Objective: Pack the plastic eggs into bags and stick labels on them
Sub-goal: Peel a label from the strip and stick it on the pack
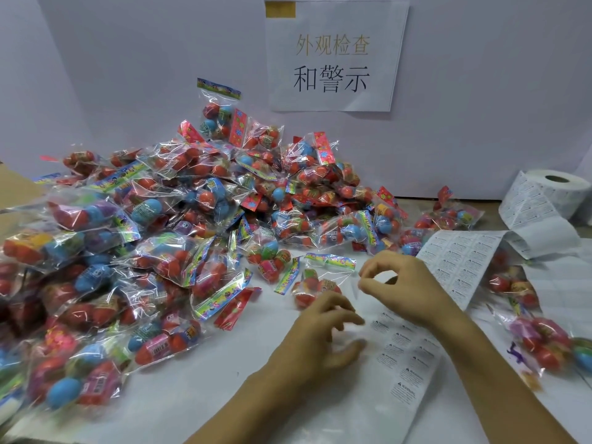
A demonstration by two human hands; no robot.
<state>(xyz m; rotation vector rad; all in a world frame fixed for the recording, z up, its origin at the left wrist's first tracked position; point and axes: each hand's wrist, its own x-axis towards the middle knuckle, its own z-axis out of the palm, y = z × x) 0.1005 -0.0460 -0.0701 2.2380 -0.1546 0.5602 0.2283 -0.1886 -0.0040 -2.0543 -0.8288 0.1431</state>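
Note:
A small clear bag of plastic eggs (312, 288) with a colourful header lies on the white table just beyond my hands. My right hand (400, 283) hovers beside it, thumb and forefinger pinching what looks like a small pale label (358, 285). My left hand (323, 334) hangs below the bag with loosely curled fingers and holds nothing, over the near end of the label strip (407, 363). This strip runs back under my right arm to a label roll (551, 193) at the far right.
A big pile of filled egg bags (179, 219) covers the left and middle of the table (192, 402). More bags (541, 341) lie at the right on label backing. A paper sign (333, 56) hangs on the back wall. A cardboard flap (16, 187) shows at the left edge.

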